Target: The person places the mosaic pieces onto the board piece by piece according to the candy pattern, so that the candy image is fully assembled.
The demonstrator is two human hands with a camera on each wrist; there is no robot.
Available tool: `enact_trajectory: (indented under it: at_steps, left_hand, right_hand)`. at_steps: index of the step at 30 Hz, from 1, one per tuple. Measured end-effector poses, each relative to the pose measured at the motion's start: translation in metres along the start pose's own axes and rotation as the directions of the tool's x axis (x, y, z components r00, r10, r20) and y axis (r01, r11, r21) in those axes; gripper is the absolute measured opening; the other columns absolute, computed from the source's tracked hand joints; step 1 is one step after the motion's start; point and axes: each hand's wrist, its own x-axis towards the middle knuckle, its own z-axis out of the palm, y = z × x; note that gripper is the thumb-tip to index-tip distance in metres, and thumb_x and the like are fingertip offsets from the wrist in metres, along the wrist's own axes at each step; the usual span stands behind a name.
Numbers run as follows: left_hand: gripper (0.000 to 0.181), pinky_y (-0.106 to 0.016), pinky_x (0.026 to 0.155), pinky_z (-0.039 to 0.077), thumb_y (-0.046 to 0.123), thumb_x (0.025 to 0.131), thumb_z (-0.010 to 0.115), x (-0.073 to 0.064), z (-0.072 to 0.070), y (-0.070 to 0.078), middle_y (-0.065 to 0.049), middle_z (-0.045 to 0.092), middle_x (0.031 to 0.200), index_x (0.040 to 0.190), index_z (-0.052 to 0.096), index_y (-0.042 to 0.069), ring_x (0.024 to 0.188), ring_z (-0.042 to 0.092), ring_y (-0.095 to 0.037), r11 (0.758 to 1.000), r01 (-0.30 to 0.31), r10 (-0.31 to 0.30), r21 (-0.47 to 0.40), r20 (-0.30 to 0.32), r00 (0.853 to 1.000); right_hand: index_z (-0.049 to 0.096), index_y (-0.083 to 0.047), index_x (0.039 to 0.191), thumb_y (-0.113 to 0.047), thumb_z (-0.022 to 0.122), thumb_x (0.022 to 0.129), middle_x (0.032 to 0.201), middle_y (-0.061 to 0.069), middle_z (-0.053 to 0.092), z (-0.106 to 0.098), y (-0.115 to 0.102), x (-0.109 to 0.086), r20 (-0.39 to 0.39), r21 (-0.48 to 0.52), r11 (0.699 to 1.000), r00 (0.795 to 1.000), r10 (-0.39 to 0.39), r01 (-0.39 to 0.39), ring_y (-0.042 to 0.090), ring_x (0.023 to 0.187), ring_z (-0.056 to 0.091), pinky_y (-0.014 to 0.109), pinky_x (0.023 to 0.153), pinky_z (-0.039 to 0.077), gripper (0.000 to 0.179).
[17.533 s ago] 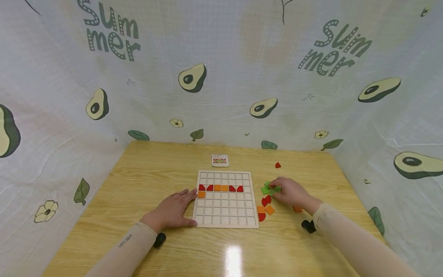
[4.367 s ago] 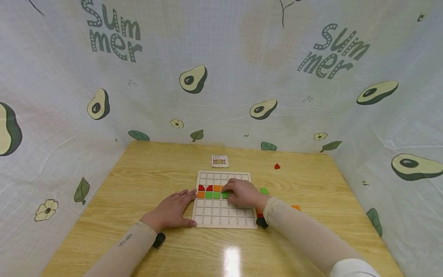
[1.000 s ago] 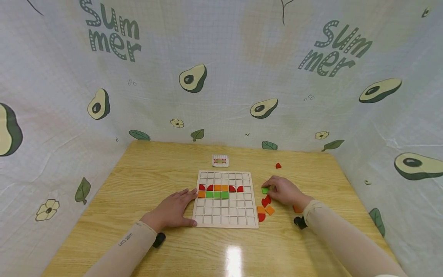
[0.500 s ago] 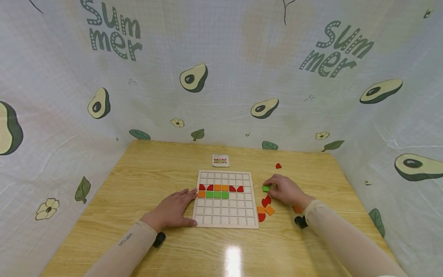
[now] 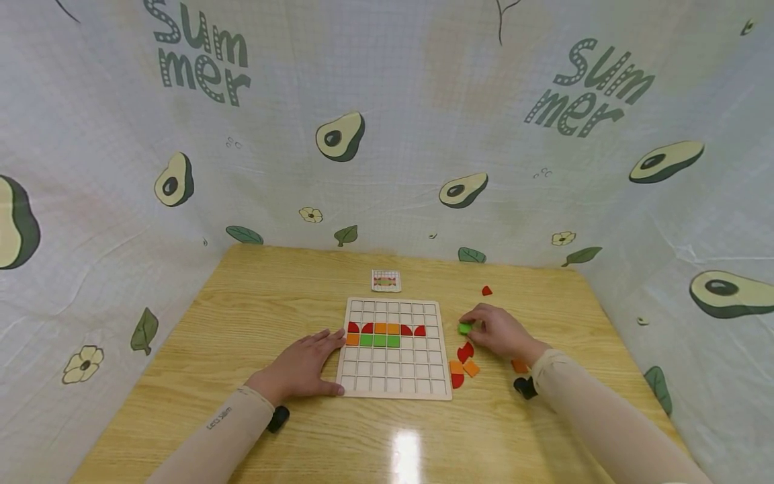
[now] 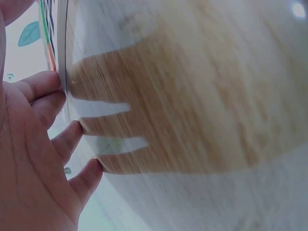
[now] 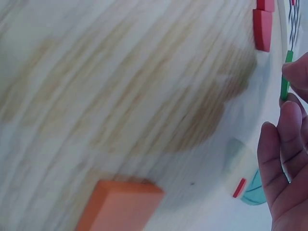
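A pale wooden grid board [image 5: 393, 376] lies in the middle of the table. My left hand [image 5: 299, 368] rests at its left edge, fingers extended and thumb at the near corner. Beyond the board's right side, my right hand [image 5: 498, 333] pinches a green square tile [image 5: 464, 329] between thumb and fingers; the right wrist view shows that green tile [image 7: 287, 79] edge-on, off the table. One board row holds red quarter-circle tiles [image 5: 406, 330] and two orange tiles [image 5: 386, 328]. The row below starts with an orange tile [image 5: 352, 339], followed by three green tiles [image 5: 379, 340].
Red quarter-circle pieces [image 5: 457, 380] and orange squares [image 5: 471, 367] lie right of the board. One orange tile [image 5: 519, 366] sits under the right wrist, and a red piece [image 5: 486, 290] lies farther back. A small pattern card [image 5: 385, 281] stands behind the board.
Three green tiles have come onto the board since the oldest frame. My right hand has gone from the board back to its right side and raised a green tile slightly. My left hand stayed put.
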Motion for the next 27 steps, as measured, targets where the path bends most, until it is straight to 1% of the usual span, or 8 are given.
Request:
enact_trajectory:
  at_steps: [3,8,10,15,18,22,27]
  left_hand:
    - [0.096,-0.056,0.111,0.031,0.064,0.079,0.073,0.000,0.000,0.000,-0.007,0.034,0.159,0.151,0.044,0.007,0.144,0.031,-0.035,1.000,0.002,-0.002,0.005,0.004,1.000]
    - [0.096,-0.056,0.111,0.030,0.065,0.079,0.073,0.000,0.000,0.000,-0.006,0.034,0.159,0.151,0.044,0.008,0.144,0.030,-0.035,1.000,0.000,0.000,0.004,0.008,1.000]
    - [0.096,-0.056,0.111,0.030,0.065,0.079,0.073,0.000,0.000,-0.001,-0.006,0.034,0.159,0.151,0.044,0.008,0.144,0.030,-0.035,1.000,0.002,-0.002,0.004,0.008,1.000]
    - [0.097,-0.056,0.111,0.031,0.065,0.078,0.073,0.000,0.001,-0.001,-0.006,0.034,0.159,0.151,0.044,0.008,0.144,0.030,-0.035,1.000,0.012,-0.012,-0.001,0.012,1.000]
    - [0.097,-0.056,0.111,0.030,0.065,0.078,0.073,0.001,0.001,0.000,-0.005,0.034,0.159,0.151,0.044,0.009,0.144,0.030,-0.035,1.000,0.017,-0.017,-0.002,0.014,1.000]
    - [0.097,-0.055,0.111,0.030,0.066,0.078,0.072,0.001,0.002,-0.001,-0.005,0.034,0.159,0.151,0.044,0.009,0.144,0.030,-0.034,1.000,0.018,-0.019,0.006,0.014,1.000]
    - [0.096,-0.055,0.111,0.030,0.065,0.077,0.073,0.001,0.003,-0.001,-0.005,0.035,0.159,0.151,0.045,0.009,0.144,0.031,-0.034,1.000,0.017,-0.017,0.001,0.008,1.000]
  right_hand:
    - [0.075,-0.018,0.114,-0.017,0.076,0.087,0.106,-0.006,0.064,0.001,-0.005,0.006,0.005,-0.008,1.000,1.000,-0.019,0.019,0.015,0.087,0.054,0.038,0.084,0.051,0.026]
    - [0.075,-0.016,0.113,-0.015,0.074,0.087,0.103,-0.004,0.064,0.004,-0.022,0.019,0.020,-0.007,0.996,0.996,-0.091,0.091,0.011,0.073,0.052,0.030,0.070,0.049,0.027]
    - [0.075,-0.016,0.114,-0.015,0.073,0.087,0.103,-0.004,0.063,0.006,-0.033,0.024,0.029,0.006,0.994,0.994,-0.106,0.106,0.011,0.070,0.051,0.029,0.067,0.048,0.027]
    - [0.075,-0.017,0.114,-0.014,0.072,0.087,0.103,-0.005,0.063,0.015,-0.058,0.033,0.057,0.007,0.990,0.988,-0.144,0.143,0.011,0.074,0.051,0.029,0.070,0.047,0.027]
    - [0.075,-0.018,0.114,-0.014,0.072,0.088,0.104,-0.006,0.063,0.023,-0.068,0.037,0.075,-0.004,0.983,0.980,-0.183,0.184,0.011,0.077,0.052,0.029,0.073,0.048,0.027]
    - [0.075,-0.017,0.115,-0.017,0.073,0.088,0.103,-0.006,0.063,0.031,-0.078,0.040,0.096,-0.011,0.975,0.970,-0.222,0.224,0.011,0.079,0.052,0.029,0.072,0.048,0.027]
    - [0.075,-0.018,0.115,-0.017,0.071,0.088,0.103,-0.006,0.063,0.040,-0.085,0.040,0.093,-0.029,0.968,0.965,-0.244,0.248,0.010,0.079,0.052,0.028,0.071,0.048,0.027]
